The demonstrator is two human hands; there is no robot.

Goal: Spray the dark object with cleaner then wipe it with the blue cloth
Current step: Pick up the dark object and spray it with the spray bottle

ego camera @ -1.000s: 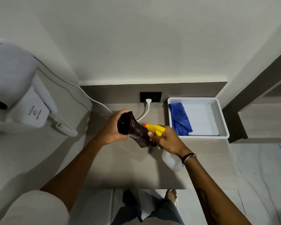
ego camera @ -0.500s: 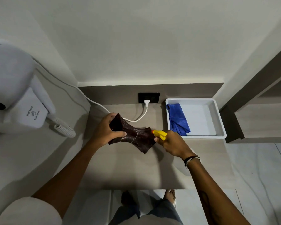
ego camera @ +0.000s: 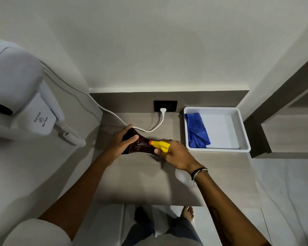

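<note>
Where the person stands at the counter's near edge, this is how things lie, nearest first.

Feet: bare on the pale floor, just under the counter (ego camera: 142,183) edge.
Right hand (ego camera: 178,155): wrapped around the neck of the spray bottle (ego camera: 183,176), a finger on the trigger; black and white bands sit at the wrist.
Spray bottle: its pale body hangs below the wrist, mostly hidden; the yellow spray head (ego camera: 160,145) points left, its orange tip right over the dark object.
Left hand (ego camera: 121,142): clamped on the left end of the dark object (ego camera: 140,146), thumb on top.
Dark object: a dark reddish-brown piece, narrow in the middle and flared at its ends, held above the middle of the counter between both hands; small bright specks show on its surface near the nozzle.
Blue cloth (ego camera: 196,132): lying crumpled along the left side of the white tray (ego camera: 244,135), well apart from both hands.
White tray: on the counter's far right corner.
White cord (ego camera: 156,125): runs behind the dark object to a plug in the black wall socket (ego camera: 165,106).
Hair dryer (ego camera: 16,89): white, mounted on the left wall, its coiled cable hanging beside it.
</note>
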